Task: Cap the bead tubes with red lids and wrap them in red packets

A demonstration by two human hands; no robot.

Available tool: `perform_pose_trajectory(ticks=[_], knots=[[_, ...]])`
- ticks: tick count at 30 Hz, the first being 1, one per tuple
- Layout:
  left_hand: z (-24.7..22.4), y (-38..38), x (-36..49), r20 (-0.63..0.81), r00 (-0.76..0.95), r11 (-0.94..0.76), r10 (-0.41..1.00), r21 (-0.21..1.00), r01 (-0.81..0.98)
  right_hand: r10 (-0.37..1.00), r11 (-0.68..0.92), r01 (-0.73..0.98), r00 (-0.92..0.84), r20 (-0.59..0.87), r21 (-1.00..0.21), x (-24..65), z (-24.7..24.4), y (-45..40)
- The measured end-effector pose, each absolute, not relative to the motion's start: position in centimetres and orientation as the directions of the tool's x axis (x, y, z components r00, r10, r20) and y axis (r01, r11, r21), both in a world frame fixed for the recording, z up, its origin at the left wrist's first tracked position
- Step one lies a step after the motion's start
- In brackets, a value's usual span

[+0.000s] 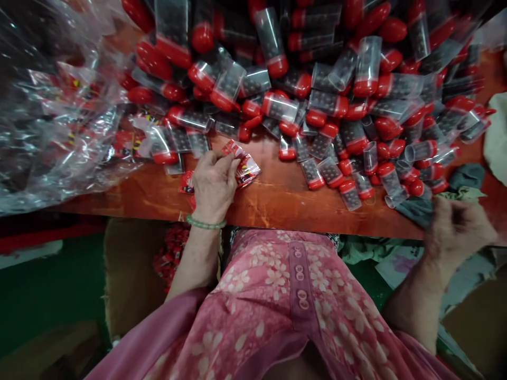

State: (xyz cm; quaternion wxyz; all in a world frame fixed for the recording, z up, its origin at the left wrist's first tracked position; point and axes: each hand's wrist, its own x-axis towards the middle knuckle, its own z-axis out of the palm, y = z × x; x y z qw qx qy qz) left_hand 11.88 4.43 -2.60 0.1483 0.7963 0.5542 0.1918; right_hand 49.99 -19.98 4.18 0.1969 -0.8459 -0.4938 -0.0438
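Observation:
My left hand (pixel 214 182), with a green bangle at its wrist, is closed on a small fold of red printed plastic wrappers (pixel 249 168) on the table. More red wrapper pieces (pixel 186 182) lie under and beside that hand. Past it lies a heap of clear tubes with red rounded ends (pixel 280 108). At the table's front edge on the right, my right hand (pixel 457 224) has its fingers curled in. It is against a dark grey cloth (pixel 420 210); whether its fingertips grip the cloth or something small is hidden.
Crumpled clear plastic bags (pixel 71 142) with red wrappers inside cover the table's left side. A cardboard box (pixel 132 274) stands below the front edge, with red pieces (pixel 172 253) beside my left forearm. A pale cloth item (pixel 497 137) sits at the far right of the orange-brown table (pixel 273 198).

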Motion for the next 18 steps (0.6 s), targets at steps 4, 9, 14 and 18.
perform_pose_trajectory(ticks=[4, 9, 14, 18], knots=[[-2.2, 4.9, 12.0, 0.137, 0.315, -0.343, 0.939, 0.435, 0.832, 0.908, -0.308, 0.895, 0.378, 0.182, -0.322, 46.1, 4.7, -13.9], [-1.5, 5.7, 12.4, 0.123, 0.295, -0.317, 0.948, 0.467, 0.825, 0.994, -0.072, 0.937, 0.096, 0.055, -0.342, 42.6, 3.2, -8.6], [-0.9, 5.9, 12.7, 0.119, 0.247, -0.273, 0.962, 0.502, 0.821, 0.999, 0.030, 0.958, -0.040, -0.030, -0.287, 42.2, 2.9, -6.8], [-1.4, 5.4, 12.4, 0.164, 0.252, -0.300, 0.954, 0.467, 0.832, 1.000, 0.012, 0.946, -0.021, -0.023, -0.324, 42.6, 4.0, -6.7]])
